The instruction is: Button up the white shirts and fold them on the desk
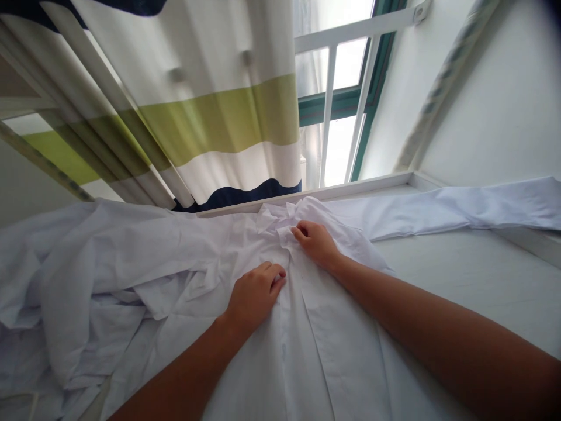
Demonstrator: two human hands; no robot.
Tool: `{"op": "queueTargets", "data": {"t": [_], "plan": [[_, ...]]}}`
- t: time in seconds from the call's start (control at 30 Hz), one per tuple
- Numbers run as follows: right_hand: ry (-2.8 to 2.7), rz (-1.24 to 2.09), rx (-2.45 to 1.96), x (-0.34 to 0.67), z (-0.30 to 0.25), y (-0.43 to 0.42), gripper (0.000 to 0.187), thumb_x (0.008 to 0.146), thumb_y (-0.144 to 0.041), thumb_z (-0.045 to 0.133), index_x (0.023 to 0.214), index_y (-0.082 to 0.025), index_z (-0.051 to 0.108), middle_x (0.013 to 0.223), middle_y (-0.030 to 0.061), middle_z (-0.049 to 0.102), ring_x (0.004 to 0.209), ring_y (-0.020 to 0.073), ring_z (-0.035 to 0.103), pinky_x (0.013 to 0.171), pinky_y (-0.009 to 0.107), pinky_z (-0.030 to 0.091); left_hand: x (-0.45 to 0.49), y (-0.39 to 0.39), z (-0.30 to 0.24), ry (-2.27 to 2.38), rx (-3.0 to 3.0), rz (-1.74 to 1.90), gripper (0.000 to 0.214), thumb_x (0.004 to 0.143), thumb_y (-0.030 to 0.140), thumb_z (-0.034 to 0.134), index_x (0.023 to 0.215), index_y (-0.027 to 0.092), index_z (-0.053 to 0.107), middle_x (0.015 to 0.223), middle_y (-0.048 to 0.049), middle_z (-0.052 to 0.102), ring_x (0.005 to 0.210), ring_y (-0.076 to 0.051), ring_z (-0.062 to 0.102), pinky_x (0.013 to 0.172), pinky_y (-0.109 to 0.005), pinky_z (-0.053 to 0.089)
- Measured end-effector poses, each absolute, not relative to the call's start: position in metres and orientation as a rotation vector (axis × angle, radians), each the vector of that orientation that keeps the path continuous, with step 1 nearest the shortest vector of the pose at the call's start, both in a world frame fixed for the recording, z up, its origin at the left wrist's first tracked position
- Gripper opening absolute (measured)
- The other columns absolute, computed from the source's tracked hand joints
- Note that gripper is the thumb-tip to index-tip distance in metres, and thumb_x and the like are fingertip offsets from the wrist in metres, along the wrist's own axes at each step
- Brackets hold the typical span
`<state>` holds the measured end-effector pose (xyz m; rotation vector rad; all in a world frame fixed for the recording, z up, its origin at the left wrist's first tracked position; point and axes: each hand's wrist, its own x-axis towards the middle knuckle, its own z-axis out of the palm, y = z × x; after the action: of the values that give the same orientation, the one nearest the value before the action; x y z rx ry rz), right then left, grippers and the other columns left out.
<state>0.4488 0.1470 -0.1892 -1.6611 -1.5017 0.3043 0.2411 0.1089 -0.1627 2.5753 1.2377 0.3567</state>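
Note:
A white shirt (pixel 333 351) lies spread on a white surface, front side up, its placket running down the middle. My left hand (pixel 255 295) rests on the shirt front beside the placket, fingers curled and pinching the cloth. My right hand (pixel 316 242) is farther up at the crumpled collar (pixel 284 219), fingers closed on the fabric there. One long sleeve (pixel 460 210) stretches out to the right along the far edge.
More crumpled white fabric (pixel 79 275) is heaped on the left. A striped curtain (pixel 210 117) of white, green and navy hangs behind the surface. A window with a green frame (pixel 350 99) is at the back; a white wall (pixel 495 99) stands on the right.

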Motion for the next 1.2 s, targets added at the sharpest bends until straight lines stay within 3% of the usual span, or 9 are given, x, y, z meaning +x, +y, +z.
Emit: {"op": "queueTargets", "data": {"t": [0.13,0.23,0.33,0.43,0.63,0.77,0.97,1.13,1.2], "plan": [[-1.446,0.244,-1.595,0.446,-0.184,0.142,0.033,0.094,-0.039,0.047,0.066,-0.021,0.046,0.061,-0.0027,0.050,0.061,0.0138,0.043,0.061,0.027,0.031,0.238,0.118,-0.167,1.201,2.450,0.442,0.003,0.088,0.024,0.062,0.085,0.024,0.063,0.085,0.0008,0.065,0.073,-0.016,0.058,0.068,-0.027,0.039],[-1.434,0.179,-1.493,0.443,-0.178,0.136,0.032,0.095,-0.039,0.048,0.068,-0.022,0.047,0.060,-0.0029,0.047,0.061,0.0139,0.043,0.061,0.027,0.032,0.234,0.125,-0.166,1.151,2.386,0.374,0.009,0.089,0.028,0.061,0.082,0.022,0.060,0.077,0.0012,0.064,0.069,-0.016,0.056,0.066,-0.028,0.037],[-1.514,0.143,-1.442,0.437,-0.170,0.129,0.032,0.095,-0.038,0.048,0.068,-0.022,0.046,0.059,-0.0031,0.046,0.058,0.0135,0.041,0.060,0.027,0.033,0.230,0.126,-0.164,1.099,2.473,0.312,0.018,0.091,0.030,0.056,0.076,0.021,0.055,0.080,-0.0019,0.066,0.071,-0.018,0.057,0.065,-0.030,0.036],[-1.619,0.105,-1.457,0.426,-0.156,0.122,0.032,0.096,-0.038,0.048,0.068,-0.022,0.047,0.060,-0.0024,0.048,0.057,0.0133,0.041,0.060,0.028,0.033,0.229,0.123,-0.164,1.093,2.577,0.314,0.013,0.090,0.029,0.056,0.079,0.022,0.054,0.085,-0.0033,0.067,0.074,-0.020,0.059,0.064,-0.030,0.034],[-1.805,0.072,-1.535,0.406,-0.107,0.105,0.017,0.095,-0.038,0.052,0.100,-0.022,0.056,0.072,0.0002,0.062,0.063,0.0167,0.053,0.064,0.029,0.036,0.230,0.122,-0.171,1.109,2.653,0.374,0.007,0.089,0.029,0.056,0.085,0.024,0.055,0.085,-0.0039,0.068,0.075,-0.021,0.061,0.062,-0.031,0.034],[-1.995,0.030,-1.742,0.402,-0.086,0.089,0.009,0.090,-0.032,0.059,0.085,-0.024,0.059,0.072,0.0021,0.064,0.061,0.0174,0.051,0.060,0.030,0.030,0.231,0.123,-0.174,1.103,2.629,0.423,0.006,0.087,0.027,0.058,0.084,0.024,0.054,0.085,-0.0034,0.069,0.075,-0.022,0.062,0.061,-0.030,0.034],[-2.163,0.162,-2.048,0.406,-0.117,0.064,0.017,0.087,-0.042,0.066,0.087,-0.025,0.061,0.073,0.0060,0.067,0.062,0.0228,0.057,0.059,0.032,0.028,0.233,0.123,-0.174,1.129,2.626,0.417,0.010,0.089,0.027,0.055,0.080,0.023,0.055,0.082,-0.0055,0.068,0.074,-0.023,0.062,0.062,-0.031,0.035],[-2.218,0.225,-2.213,0.408,-0.150,0.056,0.024,0.089,-0.043,0.061,0.075,-0.023,0.059,0.079,0.0103,0.071,0.067,0.0273,0.065,0.056,0.033,0.027,0.232,0.125,-0.177,1.079,2.631,0.481,0.011,0.089,0.028,0.056,0.079,0.023,0.058,0.084,-0.0055,0.068,0.076,-0.023,0.062,0.063,-0.031,0.036],[-2.186,0.254,-2.230,0.409,-0.156,0.055,0.024,0.091,-0.045,0.058,0.080,-0.023,0.059,0.082,0.0112,0.072,0.069,0.0282,0.066,0.055,0.033,0.027,0.231,0.125,-0.178,1.079,2.621,0.518,0.011,0.089,0.028,0.056,0.079,0.023,0.059,0.084,-0.0045,0.069,0.075,-0.022,0.062,0.062,-0.031,0.035]]}}
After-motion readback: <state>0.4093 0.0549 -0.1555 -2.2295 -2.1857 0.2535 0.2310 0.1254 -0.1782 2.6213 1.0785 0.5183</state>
